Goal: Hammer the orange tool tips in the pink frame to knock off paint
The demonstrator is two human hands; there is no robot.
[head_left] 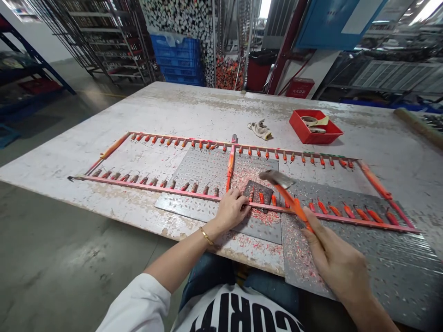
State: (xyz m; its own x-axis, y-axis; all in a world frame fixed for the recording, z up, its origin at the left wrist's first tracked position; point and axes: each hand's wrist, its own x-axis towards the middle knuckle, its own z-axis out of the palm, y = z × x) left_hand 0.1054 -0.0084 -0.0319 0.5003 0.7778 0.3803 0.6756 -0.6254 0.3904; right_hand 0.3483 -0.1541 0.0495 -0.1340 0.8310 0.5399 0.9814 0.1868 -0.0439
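Observation:
A long pinkish-red frame lies flat across the table, with rows of small orange-red and grey plugs bearing little hooks along both long bars. My left hand is closed on its near bar, fingers curled by a plug just left of the small dark plate. That plate sits under a few plugs. In my right hand, fingers wrapped round its orange handle, is a hammer. Its metal head is raised above the near bar, right of my left hand and apart from the plugs.
Grey dimpled mats under the frame are strewn with pink and white chips. Beyond it on the table lie a crumpled glove and a red bin holding a tape roll. Blue crates stand behind the table.

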